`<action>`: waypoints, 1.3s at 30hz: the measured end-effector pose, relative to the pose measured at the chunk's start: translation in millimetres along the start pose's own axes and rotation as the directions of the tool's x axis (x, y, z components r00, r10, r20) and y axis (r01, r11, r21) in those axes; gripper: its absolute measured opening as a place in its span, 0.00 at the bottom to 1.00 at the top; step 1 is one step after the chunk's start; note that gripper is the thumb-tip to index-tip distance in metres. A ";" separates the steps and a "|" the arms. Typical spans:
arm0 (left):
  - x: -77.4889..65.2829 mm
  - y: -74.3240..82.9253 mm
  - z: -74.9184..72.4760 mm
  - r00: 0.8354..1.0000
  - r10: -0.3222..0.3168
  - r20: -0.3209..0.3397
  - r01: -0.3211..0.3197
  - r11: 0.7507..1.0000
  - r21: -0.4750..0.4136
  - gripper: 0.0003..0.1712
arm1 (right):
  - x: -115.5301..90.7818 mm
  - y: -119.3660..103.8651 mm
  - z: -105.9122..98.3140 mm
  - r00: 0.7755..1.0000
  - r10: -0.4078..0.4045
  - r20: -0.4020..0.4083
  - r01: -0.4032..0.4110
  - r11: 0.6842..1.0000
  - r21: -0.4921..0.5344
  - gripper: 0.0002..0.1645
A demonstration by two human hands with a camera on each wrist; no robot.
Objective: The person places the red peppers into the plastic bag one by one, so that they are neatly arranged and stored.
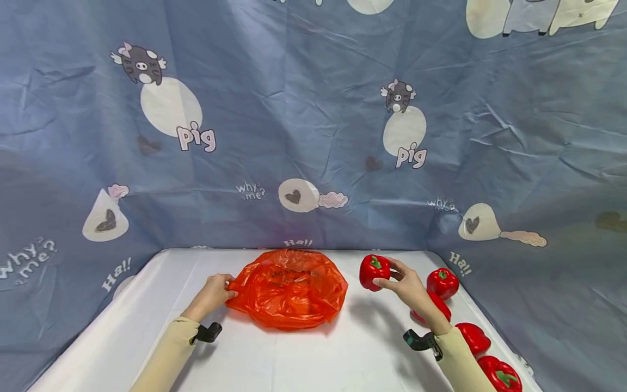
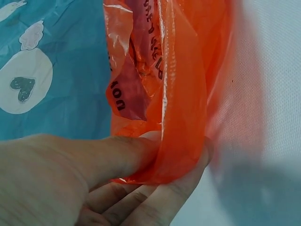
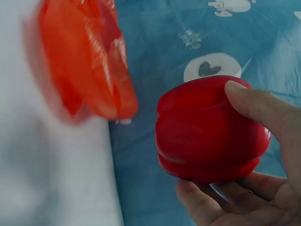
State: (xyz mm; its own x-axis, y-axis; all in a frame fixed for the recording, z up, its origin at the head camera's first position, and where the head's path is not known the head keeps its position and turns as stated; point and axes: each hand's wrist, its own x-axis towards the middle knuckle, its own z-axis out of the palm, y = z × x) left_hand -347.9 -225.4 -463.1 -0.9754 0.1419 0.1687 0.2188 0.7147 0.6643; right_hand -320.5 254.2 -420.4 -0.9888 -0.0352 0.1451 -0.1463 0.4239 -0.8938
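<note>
An orange-red plastic bag (image 1: 294,294) with dark printing lies on the white table, its mouth partly gaping in the left wrist view. My left hand (image 1: 215,294) pinches the bag's left rim, thumb (image 2: 127,155) on the inner side and fingers (image 2: 174,193) on the outer. To the right of the bag, my right hand (image 1: 404,280) holds a red bell pepper (image 1: 374,272) with a green stem above the table. In the right wrist view the thumb lies on one side of the pepper (image 3: 207,132) and the fingers are under the other.
Several more red bell peppers line the table's right edge, among them one at the back (image 1: 443,283) and one at the front (image 1: 501,374). The white table (image 1: 294,362) is bounded by a blue printed cloth (image 1: 303,136) at the back and sides.
</note>
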 end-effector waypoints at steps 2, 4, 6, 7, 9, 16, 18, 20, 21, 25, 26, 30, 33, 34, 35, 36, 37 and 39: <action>-0.1 -0.9 1.4 1.000 0.007 -0.002 -0.007 1.000 -0.001 0.14 | 3.3 -5.4 7.4 1.000 -0.024 0.019 0.024 1.000 0.019 0.48; 0.0 -1.5 2.8 1.000 0.015 -0.003 -0.015 1.000 -0.005 0.13 | 7.2 -11.1 15.1 0.998 -0.050 0.048 0.048 0.998 0.042 0.47; -0.3 -0.7 3.7 1.000 0.014 -0.007 -0.014 1.000 -0.007 0.13 | 11.9 -17.1 23.5 0.994 -0.073 0.078 0.068 0.996 0.062 0.45; -0.6 0.1 3.8 1.000 0.012 -0.007 -0.012 1.000 -0.008 0.13 | 14.6 -20.2 27.9 0.992 -0.084 0.098 0.077 0.994 0.075 0.45; -1.1 2.0 3.7 1.000 0.007 -0.008 -0.007 1.000 -0.007 0.13 | 20.2 -26.6 37.3 0.985 -0.107 0.137 0.093 0.990 0.105 0.44; 0.1 7.2 4.8 1.000 0.005 -0.014 -0.005 1.000 0.010 0.13 | 35.1 -50.0 70.8 0.959 -0.126 0.255 0.084 0.982 0.169 0.44; 1.0 7.3 6.3 1.000 0.014 -0.015 -0.013 1.000 0.011 0.12 | 37.0 -55.6 78.7 0.954 -0.132 0.269 0.085 0.980 0.180 0.44; 1.8 7.2 8.0 1.000 0.021 -0.014 -0.021 1.000 0.011 0.12 | 38.8 -60.5 86.0 0.950 -0.141 0.280 0.089 0.978 0.189 0.43; 2.1 7.0 8.8 1.000 0.019 -0.014 -0.019 1.000 0.011 0.12 | 39.5 -62.7 89.7 0.947 -0.148 0.285 0.094 0.977 0.194 0.43; 1.5 6.6 10.3 1.000 0.006 -0.008 -0.006 1.000 0.005 0.12 | 43.8 -68.1 106.0 0.934 -0.173 0.312 0.116 0.974 0.194 0.42; 1.1 6.4 10.4 1.000 0.004 -0.009 -0.004 1.000 0.007 0.12 | 45.6 -68.5 110.6 0.931 -0.177 0.319 0.119 0.974 0.193 0.42; -0.4 6.2 9.6 1.000 -0.011 -0.009 0.011 1.000 0.003 0.12 | 53.7 -68.9 132.2 0.923 -0.166 0.347 0.104 0.976 0.190 0.43; -1.1 5.5 9.1 1.000 -0.023 -0.012 0.023 1.000 0.001 0.12 | 60.2 -67.7 151.3 0.919 -0.155 0.361 0.090 0.977 0.192 0.43; -1.4 5.3 9.0 1.000 -0.020 -0.013 0.020 1.000 0.003 0.11 | 62.2 -67.3 158.1 0.919 -0.151 0.365 0.084 0.977 0.194 0.43; -1.9 5.5 8.8 1.000 -0.018 -0.017 0.018 1.000 0.003 0.11 | 64.1 -67.0 165.0 0.919 -0.147 0.367 0.080 0.978 0.192 0.44; -2.4 5.4 8.9 1.000 -0.016 -0.020 0.016 1.000 0.006 0.11 | 65.5 -66.7 171.5 0.919 -0.141 0.368 0.077 0.980 0.182 0.44; -2.8 5.3 8.9 1.000 -0.016 -0.023 0.016 1.000 0.005 0.11 | 66.8 -66.2 178.0 0.920 -0.139 0.367 0.079 0.981 0.175 0.44; -3.6 4.8 9.1 1.000 -0.003 -0.029 0.004 1.000 0.008 0.10 | 69.8 -64.3 190.9 0.921 -0.135 0.366 0.084 0.985 0.152 0.45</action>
State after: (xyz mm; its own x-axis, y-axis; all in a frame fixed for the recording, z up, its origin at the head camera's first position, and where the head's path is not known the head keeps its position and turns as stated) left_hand -343.5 -216.2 -467.2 -0.9750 0.1197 0.1874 0.2151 0.7207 0.6590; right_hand -385.9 51.7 -433.8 -0.9017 -0.4207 0.0996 -0.2320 0.2764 -0.9326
